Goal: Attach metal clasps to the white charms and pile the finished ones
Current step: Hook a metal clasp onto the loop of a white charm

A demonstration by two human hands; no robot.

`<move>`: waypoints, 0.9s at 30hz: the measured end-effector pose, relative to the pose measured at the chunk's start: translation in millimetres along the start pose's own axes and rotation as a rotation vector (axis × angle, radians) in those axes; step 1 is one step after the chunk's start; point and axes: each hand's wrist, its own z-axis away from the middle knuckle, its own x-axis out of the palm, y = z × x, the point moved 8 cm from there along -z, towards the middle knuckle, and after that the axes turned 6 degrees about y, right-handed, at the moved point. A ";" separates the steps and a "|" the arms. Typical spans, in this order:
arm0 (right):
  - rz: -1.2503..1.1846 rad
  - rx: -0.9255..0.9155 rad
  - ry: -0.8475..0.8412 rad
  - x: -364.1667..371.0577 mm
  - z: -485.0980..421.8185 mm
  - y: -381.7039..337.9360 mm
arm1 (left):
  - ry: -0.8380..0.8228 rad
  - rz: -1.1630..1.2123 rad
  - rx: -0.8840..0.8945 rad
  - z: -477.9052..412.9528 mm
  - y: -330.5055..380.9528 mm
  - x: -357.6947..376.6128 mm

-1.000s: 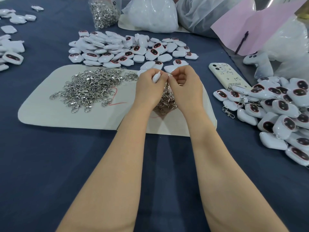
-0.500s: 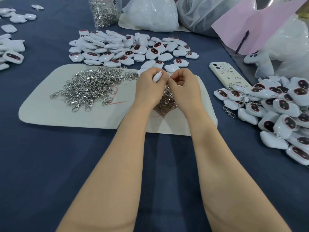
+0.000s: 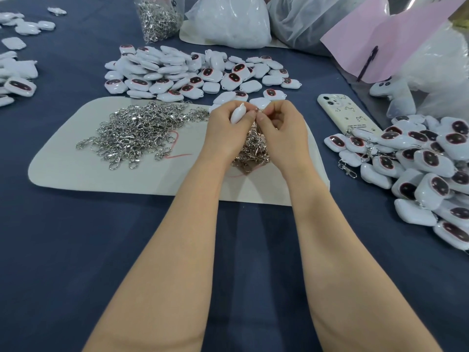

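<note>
My left hand (image 3: 225,133) grips a white charm (image 3: 238,115) edge-on above the cream mat (image 3: 76,174). My right hand (image 3: 281,128) pinches a small metal clasp (image 3: 258,111) against the charm's top; both hands touch. A heap of loose silver clasps (image 3: 137,130) lies on the mat to the left, and more clasps (image 3: 251,151) sit under my hands. Beyond the mat lie unclasped white charms (image 3: 182,72). At the right edge is a pile of charms with clasps (image 3: 426,168).
A phone in a cream case (image 3: 342,113) lies right of the mat. A bag of clasps (image 3: 157,19) and white plastic bags (image 3: 228,21) stand at the back. Pink paper with a pen (image 3: 380,39) is at the far right. More charms (image 3: 15,80) lie far left on the blue cloth.
My hands stay together at the same spot; the fingers of my right hand have shifted slightly on the clasp at the charm's top. Nothing else has moved.
</note>
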 end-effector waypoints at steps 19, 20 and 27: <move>0.146 -0.064 0.082 1.0 3.1 -6.0 | 0.076 -0.302 0.223 1.4 11.5 0.8; 0.156 -0.065 0.088 0.2 2.9 -5.7 | 0.079 -0.311 0.232 1.6 12.1 0.8; 0.148 -0.021 0.082 -0.5 3.0 -1.5 | 0.083 -0.280 0.206 2.2 11.0 1.8</move>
